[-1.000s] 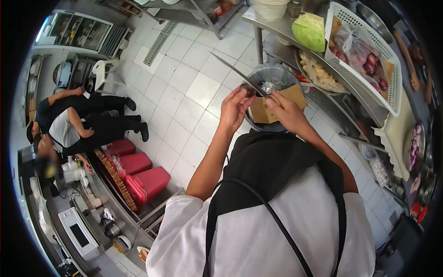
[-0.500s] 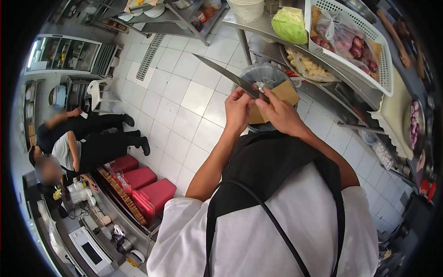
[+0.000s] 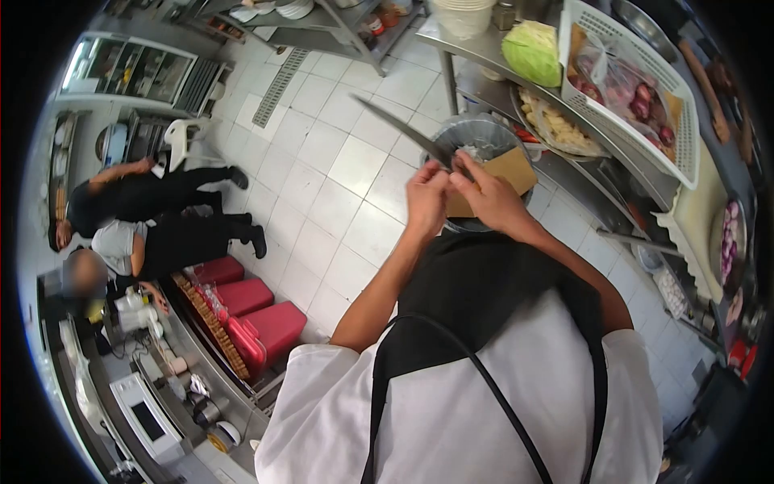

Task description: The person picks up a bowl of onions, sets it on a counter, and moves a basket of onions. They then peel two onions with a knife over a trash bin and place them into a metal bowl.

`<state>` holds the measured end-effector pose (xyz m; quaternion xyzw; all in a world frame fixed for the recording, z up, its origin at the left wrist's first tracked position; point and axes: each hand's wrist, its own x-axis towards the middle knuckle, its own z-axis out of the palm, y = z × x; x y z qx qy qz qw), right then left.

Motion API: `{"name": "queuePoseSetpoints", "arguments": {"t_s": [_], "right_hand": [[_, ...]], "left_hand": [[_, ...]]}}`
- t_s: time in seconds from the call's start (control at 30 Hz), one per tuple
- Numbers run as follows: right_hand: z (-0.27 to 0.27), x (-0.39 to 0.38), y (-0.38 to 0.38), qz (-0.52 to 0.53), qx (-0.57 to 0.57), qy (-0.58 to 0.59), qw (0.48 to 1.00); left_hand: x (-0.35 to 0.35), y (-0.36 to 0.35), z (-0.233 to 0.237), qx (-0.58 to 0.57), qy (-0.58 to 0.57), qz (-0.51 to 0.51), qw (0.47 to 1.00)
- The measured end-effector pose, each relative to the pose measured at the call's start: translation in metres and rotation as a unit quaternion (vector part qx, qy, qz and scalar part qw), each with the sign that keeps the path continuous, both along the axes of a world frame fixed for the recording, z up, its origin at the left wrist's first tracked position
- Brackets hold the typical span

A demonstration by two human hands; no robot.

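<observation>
Tiled kitchen flr [image 3: 310, 173] — knife [image 3: 393, 121] in R hand [image 3: 493, 203] — nr bin [image 3: 477, 129].

Lt's bright w/ glare on flr tiles [image 3: 355, 165], edges fisheye-warped, corners blk.

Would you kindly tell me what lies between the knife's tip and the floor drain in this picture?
In the head view, only bare white floor tiles show between the tip of the knife and the floor drain.

"What's this place?"
"A commercial kitchen."
"What shows it?"
"Cabbage [image 3: 532, 53] at one o'clock, onions [image 3: 642, 105] at two, floor drain [image 3: 280, 88] at eleven, glass cabinet [image 3: 129, 71] at ten, two people [image 3: 137, 192] at nine."
</observation>
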<state>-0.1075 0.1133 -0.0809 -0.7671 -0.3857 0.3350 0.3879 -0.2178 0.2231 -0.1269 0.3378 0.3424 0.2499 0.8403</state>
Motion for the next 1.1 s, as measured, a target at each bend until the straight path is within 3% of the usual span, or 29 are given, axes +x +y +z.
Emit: {"name": "queuePoseSetpoints", "arguments": {"t_s": [0.07, 0.17, 0.37, 0.53, 0.63, 0.93, 1.1], "right_hand": [[-0.005, 0.005, 0.004, -0.004, -0.022, 0.016, 1.0], [-0.01, 0.003, 0.005, -0.029, 0.037, 0.041, 0.998], [-0.003, 0.003, 0.011, -0.039, 0.003, 0.163, 0.986], [0.0, 0.01, 0.001, -0.096, -0.052, 0.369, 0.923], [-0.01, 0.018, -0.002, -0.111, -0.055, 0.409, 0.904], [-0.057, 0.037, 0.004, -0.14, -0.097, 0.421, 0.891], [-0.069, 0.038, 0.008, -0.11, -0.09, 0.355, 0.924]], "left_hand": [[0.001, -0.011, 0.005, -0.029, 0.002, -0.009, 1.0], [-0.002, -0.006, 0.015, -0.021, -0.006, -0.052, 0.998], [-0.006, 0.003, 0.015, -0.049, -0.041, -0.065, 0.996], [-0.011, 0.008, 0.006, -0.045, -0.034, -0.089, 0.994], [-0.015, 0.013, 0.009, -0.06, -0.042, -0.112, 0.991], [-0.019, 0.024, 0.008, -0.122, -0.102, -0.138, 0.978], [-0.016, 0.027, -0.001, -0.119, -0.094, -0.105, 0.983]]}}
